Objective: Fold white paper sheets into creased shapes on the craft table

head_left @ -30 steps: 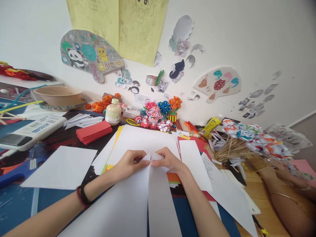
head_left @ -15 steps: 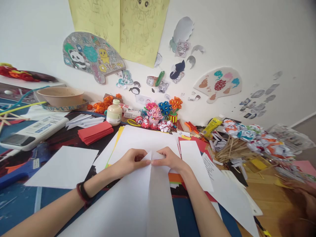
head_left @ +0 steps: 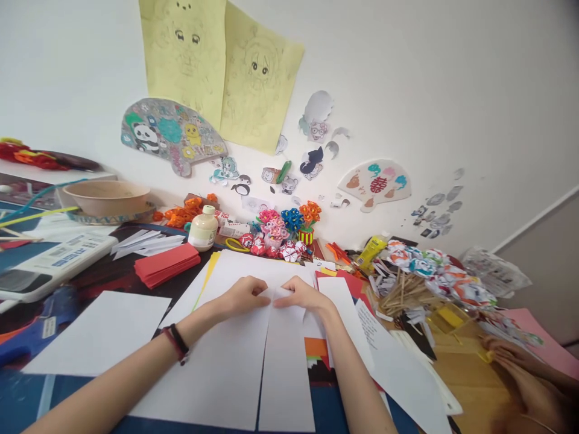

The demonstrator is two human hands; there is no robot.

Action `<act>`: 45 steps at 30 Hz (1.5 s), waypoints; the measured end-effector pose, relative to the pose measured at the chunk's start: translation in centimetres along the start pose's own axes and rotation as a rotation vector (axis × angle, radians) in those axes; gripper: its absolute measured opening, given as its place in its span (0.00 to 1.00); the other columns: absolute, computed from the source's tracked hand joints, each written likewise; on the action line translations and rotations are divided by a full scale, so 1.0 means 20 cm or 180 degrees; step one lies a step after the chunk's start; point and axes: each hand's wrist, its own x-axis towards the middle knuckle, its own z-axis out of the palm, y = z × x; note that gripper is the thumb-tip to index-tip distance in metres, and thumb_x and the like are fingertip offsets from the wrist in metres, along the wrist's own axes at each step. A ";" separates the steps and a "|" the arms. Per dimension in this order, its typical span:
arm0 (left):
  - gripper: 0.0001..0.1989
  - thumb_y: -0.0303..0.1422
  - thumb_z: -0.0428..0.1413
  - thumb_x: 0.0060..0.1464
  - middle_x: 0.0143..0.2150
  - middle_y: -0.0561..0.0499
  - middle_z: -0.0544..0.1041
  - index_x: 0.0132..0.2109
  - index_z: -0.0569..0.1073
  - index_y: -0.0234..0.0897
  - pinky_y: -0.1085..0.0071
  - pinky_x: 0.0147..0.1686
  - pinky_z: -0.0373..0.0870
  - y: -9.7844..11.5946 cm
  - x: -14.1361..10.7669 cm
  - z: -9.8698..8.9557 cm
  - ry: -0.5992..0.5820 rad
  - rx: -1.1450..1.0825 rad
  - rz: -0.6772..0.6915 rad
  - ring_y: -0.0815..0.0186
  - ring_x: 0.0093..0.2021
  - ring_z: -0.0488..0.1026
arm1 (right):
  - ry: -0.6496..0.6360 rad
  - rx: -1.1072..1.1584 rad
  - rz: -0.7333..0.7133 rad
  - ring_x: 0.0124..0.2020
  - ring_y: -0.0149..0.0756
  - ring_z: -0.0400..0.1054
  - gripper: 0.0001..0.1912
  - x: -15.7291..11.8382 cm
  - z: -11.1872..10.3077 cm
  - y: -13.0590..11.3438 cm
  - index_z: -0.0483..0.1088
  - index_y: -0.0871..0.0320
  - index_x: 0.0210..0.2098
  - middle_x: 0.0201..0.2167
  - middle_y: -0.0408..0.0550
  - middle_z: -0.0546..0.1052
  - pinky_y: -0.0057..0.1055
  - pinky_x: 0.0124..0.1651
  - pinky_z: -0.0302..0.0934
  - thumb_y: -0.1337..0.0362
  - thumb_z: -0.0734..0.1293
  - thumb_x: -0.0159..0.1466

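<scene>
A large white sheet [head_left: 212, 367] lies in front of me, with a narrower white strip [head_left: 287, 374] along its right side and a dark gap between them lower down. My left hand [head_left: 246, 296] pinches the far edge of the large sheet, thumb and fingers together. Close beside it, my right hand [head_left: 298, 295] pinches the far end of the strip. Whether the two pieces still join between my fingertips is too small to tell. More white paper [head_left: 244, 265] lies beyond my hands.
Left are a white square [head_left: 102, 331], red paper strips [head_left: 166, 264], a glue gun [head_left: 45, 325] and a bottle [head_left: 202, 229]. Right are white papers [head_left: 402, 361], sticks [head_left: 402, 295] and paper flowers [head_left: 425, 265]. Another person's hands [head_left: 511, 355] show at the far right.
The paper before me now lies flatter, with a dark gap between the large sheet and the strip. The view has tilted up, and the other person's hands are clearer.
</scene>
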 end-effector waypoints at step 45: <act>0.17 0.40 0.53 0.50 0.23 0.59 0.50 0.22 0.58 0.36 0.74 0.24 0.47 0.01 -0.03 0.06 0.0250 -0.0593 0.0109 0.72 0.25 0.50 | 0.0425 0.1076 -0.0378 0.20 0.25 0.53 0.16 -0.04 0.05 0.06 0.68 0.62 0.18 0.16 0.37 0.61 0.24 0.23 0.46 0.57 0.75 0.46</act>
